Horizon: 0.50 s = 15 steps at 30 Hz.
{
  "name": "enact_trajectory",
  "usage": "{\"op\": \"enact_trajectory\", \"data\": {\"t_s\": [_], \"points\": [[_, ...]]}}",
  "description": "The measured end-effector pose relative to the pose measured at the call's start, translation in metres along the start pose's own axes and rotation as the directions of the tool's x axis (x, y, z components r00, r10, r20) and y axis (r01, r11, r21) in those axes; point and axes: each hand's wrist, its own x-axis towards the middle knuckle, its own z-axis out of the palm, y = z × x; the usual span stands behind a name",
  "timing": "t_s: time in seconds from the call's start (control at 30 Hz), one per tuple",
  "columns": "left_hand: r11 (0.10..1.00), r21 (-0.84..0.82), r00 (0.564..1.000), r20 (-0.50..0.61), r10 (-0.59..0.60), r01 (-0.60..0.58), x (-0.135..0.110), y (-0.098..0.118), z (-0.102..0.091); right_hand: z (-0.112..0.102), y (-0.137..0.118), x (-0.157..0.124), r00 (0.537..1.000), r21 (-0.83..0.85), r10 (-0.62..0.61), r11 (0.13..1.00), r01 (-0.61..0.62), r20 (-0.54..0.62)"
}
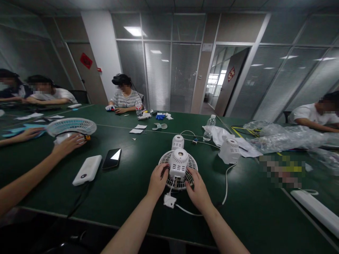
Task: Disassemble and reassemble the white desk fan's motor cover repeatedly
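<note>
A white round fan grille (194, 163) lies on the table in front of me with a white motor housing (179, 165) upright on it. My left hand (159, 178) grips the fan from the left, its curled fingers against the housing and the grille rim. From the right, my right hand (196, 184) holds it too, fingers bent over the grille. A white cable runs from the housing to a small white part (170, 200) hanging near the front. Right behind stands a second white motor housing (177, 141), partly hidden.
Another white housing (229, 151) and a water bottle (209, 127) stand to the right. A white power bank (87, 170) and a phone (112, 158) lie left. At far left, a co-worker's hands touch another fan grille (71, 126). Plastic wrap (286, 138) covers the right side.
</note>
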Motion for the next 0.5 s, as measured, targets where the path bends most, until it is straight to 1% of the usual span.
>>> {"op": "enact_trajectory", "data": {"t_s": [0.1, 0.2, 0.27, 0.37, 0.5], "points": [[1.000, 0.012, 0.999, 0.041, 0.026, -0.027, 0.002, -0.002, 0.000, 0.014, -0.001, 0.001, 0.997, 0.010, 0.048, 0.999, -0.048, -0.052], [0.996, 0.034, 0.993, 0.079, 0.083, -0.086, 0.003, -0.004, 0.000, 0.023, 0.004, 0.001, 0.993, -0.004, 0.086, 0.996, -0.086, -0.087], [0.992, 0.049, 0.985, 0.127, 0.113, -0.120, 0.002, -0.005, 0.001, 0.023, 0.008, 0.003, 0.991, 0.008, 0.089, 0.996, -0.089, -0.104], [0.987, 0.076, 0.974, 0.192, 0.122, -0.139, 0.001, -0.004, 0.003, 0.020, 0.013, 0.006, 0.987, 0.034, 0.095, 0.995, -0.092, -0.132], [0.987, 0.087, 0.970, 0.216, 0.110, -0.132, 0.002, 0.000, 0.006, 0.017, 0.015, 0.009, 0.986, 0.052, 0.094, 0.995, -0.087, -0.136]]}}
